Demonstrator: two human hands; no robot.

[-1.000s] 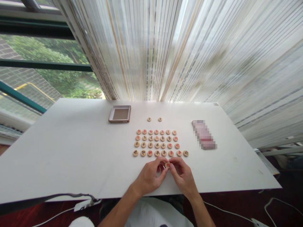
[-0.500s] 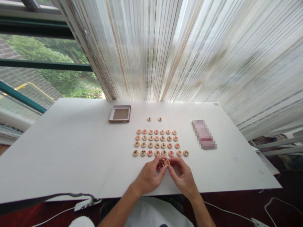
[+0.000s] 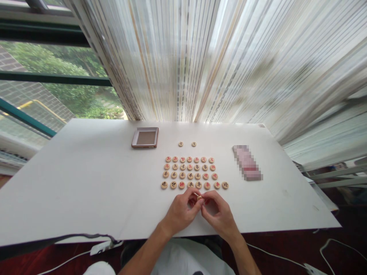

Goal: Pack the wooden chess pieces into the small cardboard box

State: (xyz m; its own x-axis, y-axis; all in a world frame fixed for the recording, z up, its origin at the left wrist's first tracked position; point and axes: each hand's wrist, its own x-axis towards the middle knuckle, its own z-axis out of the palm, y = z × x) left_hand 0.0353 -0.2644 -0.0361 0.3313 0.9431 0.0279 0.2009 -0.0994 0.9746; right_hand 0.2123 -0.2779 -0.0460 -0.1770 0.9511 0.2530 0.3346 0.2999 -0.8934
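Note:
Both my hands meet at the near middle of the white table (image 3: 86,183). My left hand (image 3: 180,212) and my right hand (image 3: 219,215) pinch one round wooden chess piece (image 3: 198,197) between their fingertips; it is tilted on edge, so its face is hard to read. Just beyond the fingers lie several rows of round wooden chess pieces (image 3: 190,172) with red and black characters, laid out in a grid. Two more loose pieces (image 3: 187,144) sit apart behind the grid.
A shallow square box lid (image 3: 145,137) rests at the back left of the pieces. A blurred pink packet (image 3: 247,162) lies to the right. Striped curtains (image 3: 229,61) hang behind the table. Cables (image 3: 86,238) run along the near edge.
The piece held between my fingertips has turned from face-up to on edge and shifted slightly left and away. Both hands stayed in place.

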